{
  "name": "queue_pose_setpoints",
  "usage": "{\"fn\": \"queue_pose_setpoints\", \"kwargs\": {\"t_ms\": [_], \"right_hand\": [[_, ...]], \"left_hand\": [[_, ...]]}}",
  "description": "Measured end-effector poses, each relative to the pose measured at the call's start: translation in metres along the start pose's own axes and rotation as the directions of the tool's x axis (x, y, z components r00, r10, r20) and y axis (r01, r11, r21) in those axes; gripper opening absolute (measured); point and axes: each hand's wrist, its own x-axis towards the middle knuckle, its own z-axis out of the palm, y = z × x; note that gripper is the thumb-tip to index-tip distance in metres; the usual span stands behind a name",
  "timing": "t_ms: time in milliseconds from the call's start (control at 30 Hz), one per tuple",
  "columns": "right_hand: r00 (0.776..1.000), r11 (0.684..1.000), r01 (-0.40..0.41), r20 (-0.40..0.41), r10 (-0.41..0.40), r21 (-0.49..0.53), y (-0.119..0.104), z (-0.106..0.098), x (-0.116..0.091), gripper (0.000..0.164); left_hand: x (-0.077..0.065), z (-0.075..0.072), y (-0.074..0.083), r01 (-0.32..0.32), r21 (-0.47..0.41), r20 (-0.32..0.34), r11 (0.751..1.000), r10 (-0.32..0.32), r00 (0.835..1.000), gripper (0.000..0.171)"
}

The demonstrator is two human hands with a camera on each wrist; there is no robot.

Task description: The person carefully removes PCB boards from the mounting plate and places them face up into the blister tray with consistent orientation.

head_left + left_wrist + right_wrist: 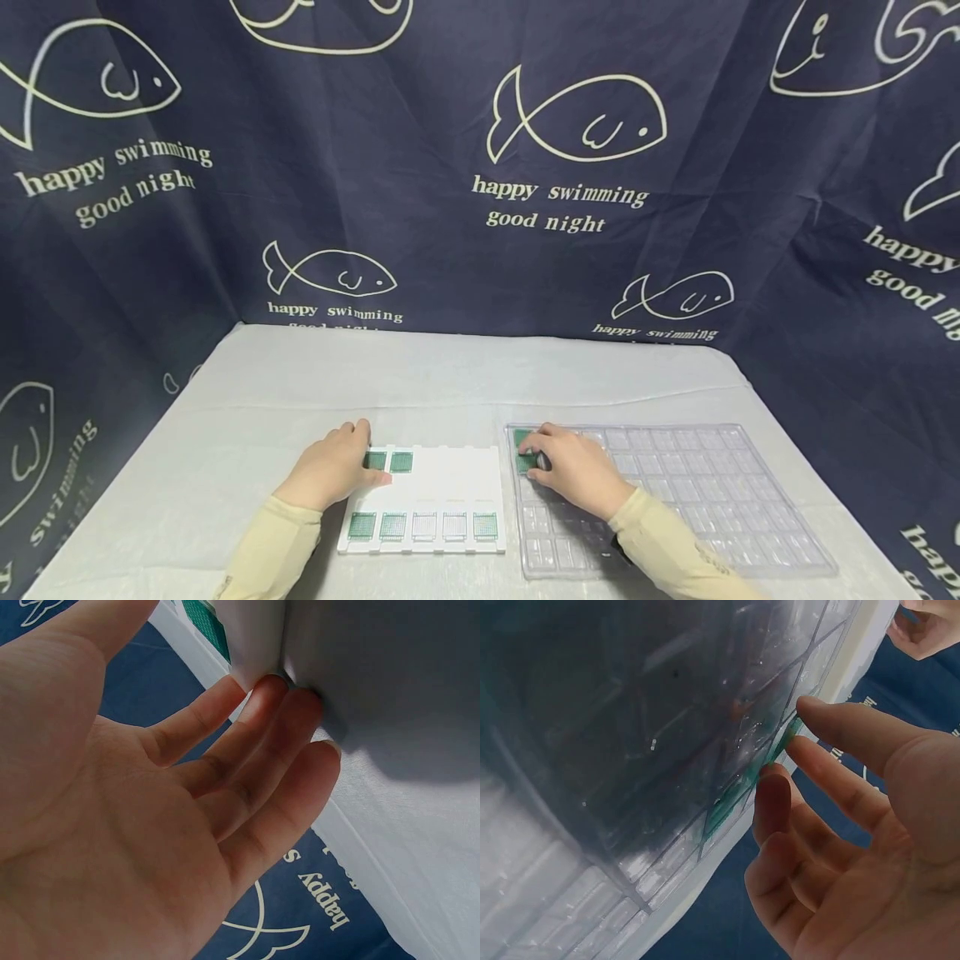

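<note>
My left hand (330, 467) rests on the left edge of a white tray (450, 479). Its thumb lies over the top, and its nearly straight fingers touch the side in the left wrist view. Small green circuit boards (401, 462) sit in the tray's back row, with several more along its front row, some looking pale. My right hand (573, 467) pinches a green circuit board (527, 463) between thumb and finger at the left column of a clear plastic tray (697, 471). Just behind it lies another green board (521, 436), partly covered by the fingers.
Both trays stand side by side on a table with a white cloth (450, 375). The clear tray is divided into many small rectangular compartments. A dark blue curtain (442, 167) printed with fish surrounds the table at the back and sides.
</note>
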Motion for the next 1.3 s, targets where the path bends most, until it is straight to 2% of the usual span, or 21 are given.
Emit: {"fn": "queue_pose_setpoints", "kwargs": {"t_ms": [400, 900, 1300], "right_hand": [[1.0, 0.999, -0.015, -0.002, 0.015, 0.033, 0.0004, -0.0015, 0.0011, 0.03], [1.0, 1.0, -0.011, 0.004, 0.01, 0.018, -0.0002, -0.0032, 0.0016, 0.029], [0.999, 0.999, -0.042, 0.014, 0.042, 0.023, -0.0003, -0.0003, 0.0007, 0.029]], "left_hand": [[-0.001, -0.0005, 0.0001, -0.002, -0.006, -0.004, 1.0, 0.002, 1.0, 0.066], [-0.0009, -0.0011, -0.0006, -0.015, 0.01, -0.014, 1.0, 0.015, 1.0, 0.065], [-0.0011, -0.0001, -0.0005, -0.011, 0.011, -0.004, 1.0, 0.011, 1.0, 0.067]]}}
